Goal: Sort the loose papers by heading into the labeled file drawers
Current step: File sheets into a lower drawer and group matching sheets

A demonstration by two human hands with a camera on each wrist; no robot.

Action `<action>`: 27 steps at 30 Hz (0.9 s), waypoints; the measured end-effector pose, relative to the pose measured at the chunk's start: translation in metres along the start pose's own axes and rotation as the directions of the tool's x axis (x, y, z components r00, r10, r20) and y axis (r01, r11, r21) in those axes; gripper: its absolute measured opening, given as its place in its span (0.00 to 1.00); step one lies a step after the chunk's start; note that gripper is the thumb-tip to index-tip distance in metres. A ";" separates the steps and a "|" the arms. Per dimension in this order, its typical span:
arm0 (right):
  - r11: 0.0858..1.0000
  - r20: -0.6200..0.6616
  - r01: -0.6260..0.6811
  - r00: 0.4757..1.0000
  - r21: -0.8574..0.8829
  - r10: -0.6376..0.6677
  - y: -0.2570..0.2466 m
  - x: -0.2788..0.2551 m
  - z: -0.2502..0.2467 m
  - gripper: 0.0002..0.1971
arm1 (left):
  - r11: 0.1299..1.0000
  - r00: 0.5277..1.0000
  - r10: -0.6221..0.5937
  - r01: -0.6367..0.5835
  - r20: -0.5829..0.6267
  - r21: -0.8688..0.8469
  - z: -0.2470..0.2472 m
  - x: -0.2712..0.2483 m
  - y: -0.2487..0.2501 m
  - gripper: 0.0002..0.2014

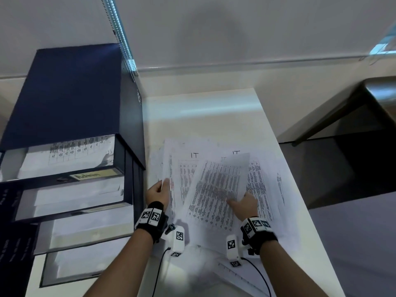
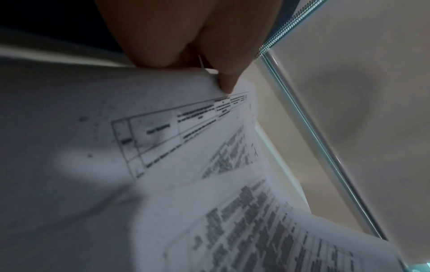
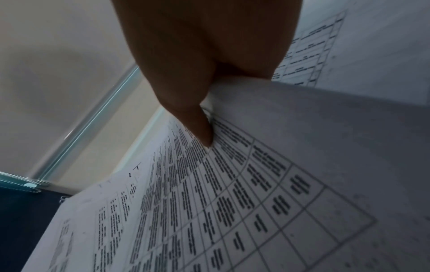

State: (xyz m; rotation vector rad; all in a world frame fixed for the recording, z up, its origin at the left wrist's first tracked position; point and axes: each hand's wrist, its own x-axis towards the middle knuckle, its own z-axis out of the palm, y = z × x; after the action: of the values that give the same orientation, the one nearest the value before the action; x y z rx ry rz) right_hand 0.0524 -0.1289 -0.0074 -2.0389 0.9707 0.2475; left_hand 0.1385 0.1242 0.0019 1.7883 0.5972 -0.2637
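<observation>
Loose printed papers [image 1: 263, 179] lie spread on the white table [image 1: 214, 116], some headed "IT". My right hand [image 1: 243, 203] pinches the edge of one printed sheet [image 1: 216, 189] and holds it lifted and tilted above the pile; its thumb [image 3: 200, 128] lies on top of the sheet [image 3: 232, 202]. My left hand [image 1: 159, 189] pinches the left edge of another sheet [image 1: 166, 168], raised beside the drawers; the fingers [image 2: 225, 81] clamp that paper [image 2: 163, 138]. The dark blue drawer unit [image 1: 70, 97] stands at the left with several drawers pulled out.
The top open drawer [image 1: 64, 161] holds printed paper and carries an "Admin" label [image 1: 92, 174]; lower drawers [image 1: 81, 232] hold white sheets. A beaded blind cord [image 1: 120, 35] hangs behind the unit. The table's right edge drops to a dark floor by a dark bench [image 1: 379, 95].
</observation>
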 end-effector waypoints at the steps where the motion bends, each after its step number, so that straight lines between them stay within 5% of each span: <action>1: 1.000 -0.022 -0.006 1.000 -0.003 0.006 0.003 0.001 -0.001 0.13 | 0.999 1.000 -0.018 0.018 -0.011 -0.027 -0.001 0.000 0.000 0.15; 5: 0.994 0.024 0.102 0.994 0.045 -0.103 0.001 -0.007 -0.006 0.15 | 0.994 0.986 -0.074 0.060 0.148 0.094 -0.001 -0.008 0.011 0.21; 8: 0.982 0.169 0.165 0.969 0.095 -0.180 -0.013 -0.016 -0.005 0.16 | 0.952 0.959 -0.095 0.009 0.268 0.306 0.005 -0.014 0.010 0.42; 11: 0.969 0.281 0.205 0.930 0.136 -0.236 -0.024 -0.011 0.000 0.23 | 0.941 0.951 -0.043 -0.065 0.307 0.332 0.004 -0.020 0.017 0.36; 15: 0.931 0.221 0.218 0.932 0.293 -0.288 -0.046 -0.007 -0.013 0.36 | 0.981 0.924 0.065 -0.129 0.378 0.147 -0.013 -0.030 0.045 0.20; 18: 0.829 0.192 0.147 0.937 0.539 -0.291 -0.073 -0.014 -0.031 0.23 | 0.981 0.906 0.147 -0.184 0.396 0.057 -0.031 -0.034 0.068 0.14; 20: 0.759 0.131 0.189 0.932 0.622 -0.339 -0.089 -0.023 -0.044 0.16 | 0.970 0.882 0.219 -0.243 0.416 0.004 -0.042 -0.037 0.086 0.14; 23: 0.673 0.059 0.275 0.902 0.686 -0.428 -0.105 -0.039 -0.056 0.20 | 0.955 0.867 0.271 -0.296 0.419 -0.007 -0.055 -0.037 0.101 0.19; 27: 0.733 0.075 0.355 0.873 0.580 -0.482 -0.105 -0.059 -0.062 0.23 | 0.929 0.867 0.280 -0.353 0.413 0.111 -0.064 -0.044 0.107 0.25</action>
State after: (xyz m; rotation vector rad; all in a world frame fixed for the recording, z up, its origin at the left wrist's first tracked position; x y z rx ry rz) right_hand 0.0773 -0.1082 0.1241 -1.5847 0.3484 -0.0563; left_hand 0.1492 0.1521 0.1307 1.9080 -0.0139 -0.4452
